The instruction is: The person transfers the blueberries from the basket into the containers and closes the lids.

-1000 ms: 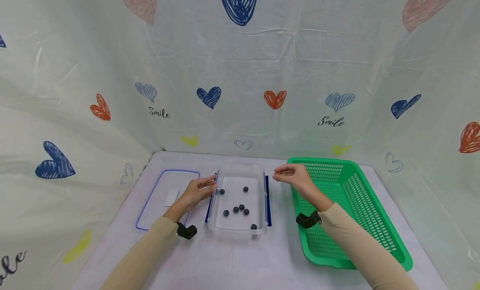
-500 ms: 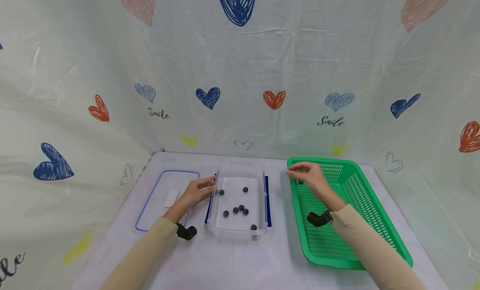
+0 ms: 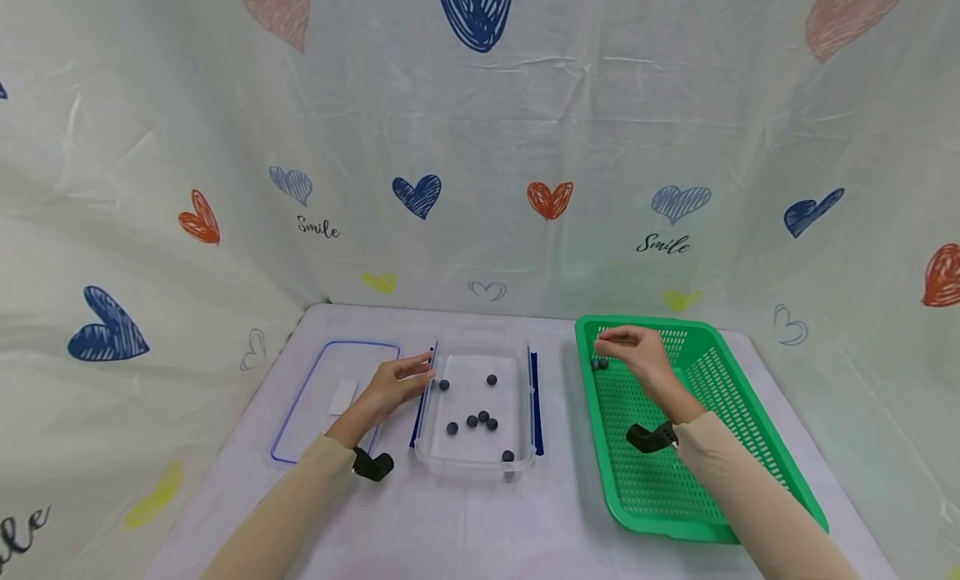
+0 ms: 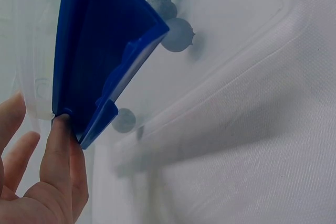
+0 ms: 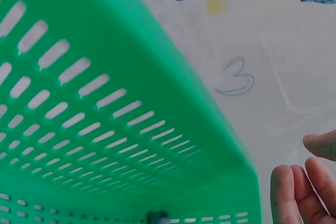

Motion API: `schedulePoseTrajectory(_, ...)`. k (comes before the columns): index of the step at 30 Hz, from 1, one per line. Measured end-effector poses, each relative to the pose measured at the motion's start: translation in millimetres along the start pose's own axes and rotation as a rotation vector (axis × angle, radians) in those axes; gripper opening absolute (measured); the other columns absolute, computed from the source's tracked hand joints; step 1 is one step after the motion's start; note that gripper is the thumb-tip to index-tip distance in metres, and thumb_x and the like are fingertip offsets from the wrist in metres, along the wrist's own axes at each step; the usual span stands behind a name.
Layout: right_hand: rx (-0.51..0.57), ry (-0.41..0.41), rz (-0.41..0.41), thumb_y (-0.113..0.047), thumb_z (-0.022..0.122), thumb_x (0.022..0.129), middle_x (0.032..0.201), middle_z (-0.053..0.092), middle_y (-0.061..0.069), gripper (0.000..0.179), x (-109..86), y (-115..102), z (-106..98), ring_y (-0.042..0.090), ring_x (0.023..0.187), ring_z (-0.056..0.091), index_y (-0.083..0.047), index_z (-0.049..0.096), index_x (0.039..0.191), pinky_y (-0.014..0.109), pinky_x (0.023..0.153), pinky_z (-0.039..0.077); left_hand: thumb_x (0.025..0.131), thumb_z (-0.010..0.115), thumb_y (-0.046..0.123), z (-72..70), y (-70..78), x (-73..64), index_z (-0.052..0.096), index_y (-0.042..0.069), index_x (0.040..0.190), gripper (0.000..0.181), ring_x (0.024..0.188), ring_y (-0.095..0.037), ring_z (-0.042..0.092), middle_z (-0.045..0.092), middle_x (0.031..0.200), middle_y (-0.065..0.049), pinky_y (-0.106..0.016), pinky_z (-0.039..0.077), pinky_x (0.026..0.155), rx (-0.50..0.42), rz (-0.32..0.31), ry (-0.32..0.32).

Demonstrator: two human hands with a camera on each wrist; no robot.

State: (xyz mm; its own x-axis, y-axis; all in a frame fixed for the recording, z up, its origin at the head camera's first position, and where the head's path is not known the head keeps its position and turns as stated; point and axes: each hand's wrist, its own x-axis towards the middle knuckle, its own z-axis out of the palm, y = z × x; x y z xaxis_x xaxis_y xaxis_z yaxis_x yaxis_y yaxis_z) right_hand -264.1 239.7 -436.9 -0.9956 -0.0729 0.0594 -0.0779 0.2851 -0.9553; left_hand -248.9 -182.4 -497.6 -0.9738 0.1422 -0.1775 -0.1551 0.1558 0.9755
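Note:
A clear plastic box (image 3: pixel 472 462) stands mid-table with several blueberries (image 3: pixel 483 416) scattered on its floor. My left hand (image 3: pixel 390 388) rests its fingertips on the box's left side. In the left wrist view, those fingers touch the lower end of a hanging blue latch flap (image 4: pixel 105 40). Over the back left corner of the green basket (image 3: pixel 611 480), my right hand (image 3: pixel 637 359) hovers, its thumb apart from its fingers and nothing between them. Two blueberries (image 3: pixel 603 364) lie in the basket just below its fingertips. One blueberry (image 5: pixel 159 217) shows low in the right wrist view.
A clear lid with a blue rim (image 3: pixel 292 401) lies flat left of the box. Another blue latch flap (image 3: pixel 537 405) hangs at the box's right side. A heart-patterned curtain (image 3: pixel 480 238) stands behind the table (image 3: pixel 450 530).
My right hand has moved right, from between the box and the basket to over the basket. Two blueberries beneath it have come into view. My left hand has stayed at the box.

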Motion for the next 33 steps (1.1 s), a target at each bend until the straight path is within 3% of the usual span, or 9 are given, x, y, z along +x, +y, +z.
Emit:
schedulePoseTrajectory(7, 0.037, 0.027, 0.037, -0.018, 0.073, 0.093, 0.11, 0.066, 0.004, 0.045, 3.1, 10, -6, 0.006, 0.092, 0.064, 0.013, 0.06, 0.123, 0.035, 0.091, 0.056, 0.097, 0.068, 0.013, -0.3, 0.8, -1.0, 0.049, 0.006, 0.147, 0.054, 0.126, -0.034, 0.056, 0.046, 0.146, -0.028, -0.037, 0.049, 0.101, -0.01, 0.0, 0.002)
schedulePoseTrajectory(13, 0.068, 0.039, 0.056, -0.017, 0.073, 0.093, 0.101, 0.067, -0.005, 0.043, 4.8, 18, -8, 0.005, 0.089, 0.065, 0.013, 0.061, 0.122, 0.027, 0.085, 0.057, 0.097, 0.068, 0.014, -0.4, 1.6, -1.6, 0.049, 0.006, 0.147, 0.054, 0.125, -0.034, 0.056, 0.046, 0.145, -0.028, -0.037, 0.05, 0.101, -0.005, 0.001, 0.0)
schedulePoseTrajectory(21, 0.005, 0.087, 0.106, -0.019, 0.074, 0.093, 0.095, 0.069, -0.006, 0.046, 9.8, 30, -8, 0.001, 0.086, 0.061, 0.012, 0.061, 0.124, 0.052, 0.103, 0.048, 0.097, 0.068, 0.013, -0.4, 4.4, -3.0, 0.048, 0.006, 0.148, 0.055, 0.125, -0.034, 0.056, 0.045, 0.146, -0.028, -0.036, 0.049, 0.101, -0.019, -0.003, -0.003)
schedulePoseTrajectory(33, -0.09, 0.138, 0.097, -0.011, 0.071, 0.094, 0.116, 0.066, 0.023, 0.039, 15.5, 53, -11, 0.008, 0.093, 0.059, 0.013, 0.061, 0.123, 0.054, 0.102, 0.048, 0.096, 0.069, 0.014, 0.5, 0.4, -0.7, 0.049, 0.006, 0.146, 0.055, 0.124, -0.034, 0.057, 0.047, 0.144, -0.028, -0.036, 0.05, 0.101, -0.028, -0.009, 0.001)
